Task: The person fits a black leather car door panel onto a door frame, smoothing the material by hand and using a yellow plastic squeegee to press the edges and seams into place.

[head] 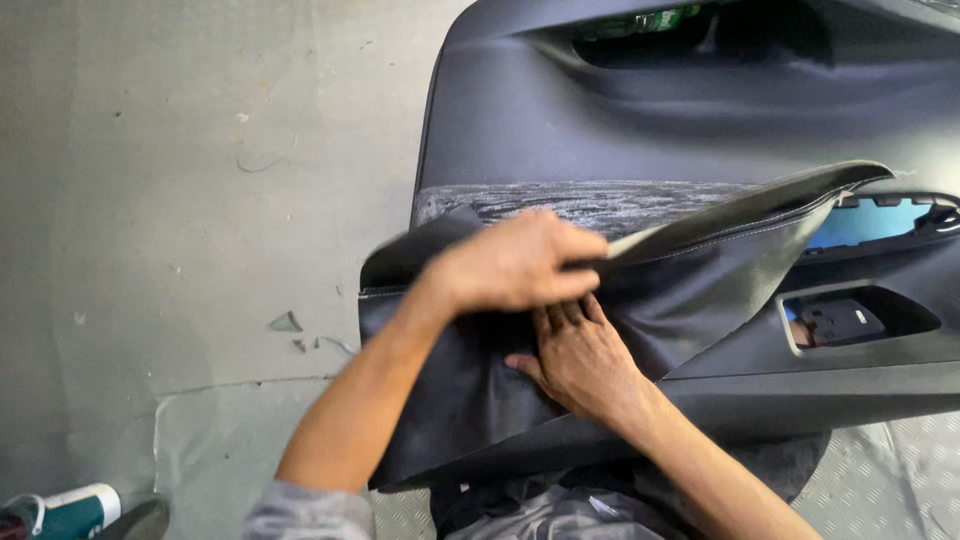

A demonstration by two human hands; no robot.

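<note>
Hands (520, 265) (both) — peeling door-panel cover (700, 260).

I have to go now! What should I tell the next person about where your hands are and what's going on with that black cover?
Left hand: gripping the lifted edge of the black leather cover, folding it back.
Right hand: flat, fingers pushed under that fold.
Door panel: lies across the lap, over the grey floor.
Done: the cover is peeled off a strip showing rough grey glue residue.
Left: the cover's lower part lies on the panel; whether it is stuck there cannot be told.
</note>
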